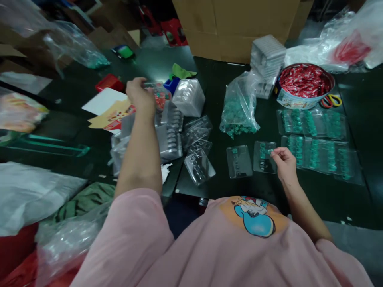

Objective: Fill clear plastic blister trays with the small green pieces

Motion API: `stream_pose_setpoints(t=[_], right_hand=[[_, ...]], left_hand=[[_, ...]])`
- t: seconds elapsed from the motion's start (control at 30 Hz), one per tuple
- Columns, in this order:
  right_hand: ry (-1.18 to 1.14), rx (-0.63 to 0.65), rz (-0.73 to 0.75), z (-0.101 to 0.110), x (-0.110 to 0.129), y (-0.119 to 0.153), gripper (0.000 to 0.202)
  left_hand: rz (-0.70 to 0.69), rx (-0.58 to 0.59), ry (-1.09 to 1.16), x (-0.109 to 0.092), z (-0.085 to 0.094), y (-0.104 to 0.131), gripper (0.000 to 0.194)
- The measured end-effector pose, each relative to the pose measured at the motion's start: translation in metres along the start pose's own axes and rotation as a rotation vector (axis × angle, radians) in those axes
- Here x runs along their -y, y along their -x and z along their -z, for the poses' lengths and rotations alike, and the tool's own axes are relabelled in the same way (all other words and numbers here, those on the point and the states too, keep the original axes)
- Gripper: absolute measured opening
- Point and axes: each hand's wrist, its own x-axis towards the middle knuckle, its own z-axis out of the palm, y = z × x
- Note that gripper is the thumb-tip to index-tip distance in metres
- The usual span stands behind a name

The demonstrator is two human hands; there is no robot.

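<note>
At the front right, my right hand [285, 161] is closed in a pinch on a small teal plastic piece [270, 151] over a clear blister tray [265, 165]. Beside it lies a second tray [239, 169] with a teal piece at its top. My left hand [140, 95] reaches far forward, beside a clear container of red and green pieces [161, 97]; its fingers are mostly hidden. Below that arm stand stacked clear trays [167, 141]. Loose trays [200, 167] overlap near the middle.
Trays filled with teal pieces [314, 123] lie in rows at right. Behind are a plastic bag of teal pieces [239, 107], a tray stack [266, 59], a round tin of red packets [306, 81] and scissors [332, 101]. A cardboard box [236, 28] stands at the back.
</note>
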Motion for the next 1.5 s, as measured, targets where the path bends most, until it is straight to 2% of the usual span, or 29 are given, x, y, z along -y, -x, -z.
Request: stream_pose_setpoints(t=[0.03, 0.07, 0.1, 0.13, 0.17, 0.2, 0.27, 0.3, 0.37, 0.47, 0.63, 0.73, 0.83, 1.0, 1.1, 1.27, 1.37, 1.5], right_hand=[[-0.007, 0.004, -0.008, 0.0, 0.0, 0.001, 0.02], [-0.014, 0.012, -0.017, 0.001, 0.0, 0.001, 0.019], [-0.024, 0.022, -0.027, 0.001, -0.001, 0.002, 0.019], [-0.037, 0.037, -0.04, 0.001, -0.002, 0.004, 0.019], [-0.049, 0.055, -0.057, 0.001, -0.003, 0.005, 0.019], [-0.065, 0.076, -0.079, 0.001, -0.004, 0.007, 0.019], [-0.119, 0.116, -0.131, 0.0, -0.006, 0.011, 0.021], [-0.159, 0.132, -0.159, 0.001, -0.006, 0.013, 0.023], [-0.248, 0.153, -0.212, 0.001, -0.005, 0.017, 0.027], [-0.34, 0.176, -0.284, 0.004, -0.005, 0.021, 0.032], [-0.366, 0.188, -0.386, 0.008, -0.016, 0.032, 0.036], [-0.328, 0.186, -0.398, 0.006, -0.023, 0.037, 0.035], [-0.298, 0.166, -0.381, 0.002, -0.025, 0.031, 0.034], [-0.236, 0.136, -0.294, -0.001, -0.02, -0.001, 0.034], [-0.154, 0.134, -0.232, 0.003, -0.018, -0.015, 0.029], [0.002, 0.097, -0.113, 0.018, -0.027, -0.016, 0.019], [0.068, 0.095, -0.114, 0.025, -0.034, -0.009, 0.019], [0.113, 0.124, -0.105, 0.026, -0.037, -0.004, 0.016]], left_hand=[[0.062, -0.03, 0.012, -0.008, -0.012, 0.014, 0.014], [0.092, -0.005, 0.033, -0.02, -0.025, 0.033, 0.019], [0.04, 0.11, 0.064, -0.035, -0.04, 0.056, 0.02], [-0.032, 0.079, 0.107, -0.053, -0.055, 0.085, 0.015], [-0.082, 0.17, 0.184, -0.071, -0.07, 0.117, 0.012], [-0.087, 0.338, 0.308, -0.089, -0.086, 0.151, 0.014], [0.088, 0.732, 0.597, -0.118, -0.115, 0.219, 0.023], [0.215, 0.884, 0.731, -0.127, -0.128, 0.25, 0.028], [0.471, 1.027, 0.933, -0.137, -0.151, 0.297, 0.034], [0.652, 1.121, 1.044, -0.135, -0.17, 0.331, 0.035], [0.717, 1.188, 1.005, -0.122, -0.169, 0.344, 0.036], [0.694, 1.199, 0.952, -0.117, -0.165, 0.347, 0.04], [0.579, 1.139, 0.913, -0.117, -0.167, 0.341, 0.038], [0.328, 1.056, 0.858, -0.126, -0.182, 0.314, 0.034], [0.277, 1.01, 0.802, -0.129, -0.19, 0.304, 0.035], [0.259, 1.079, 0.697, -0.124, -0.194, 0.313, 0.031], [0.126, 1.098, 0.595, -0.122, -0.195, 0.32, 0.024], [-0.068, 1.039, 0.41, -0.124, -0.199, 0.325, 0.019]])
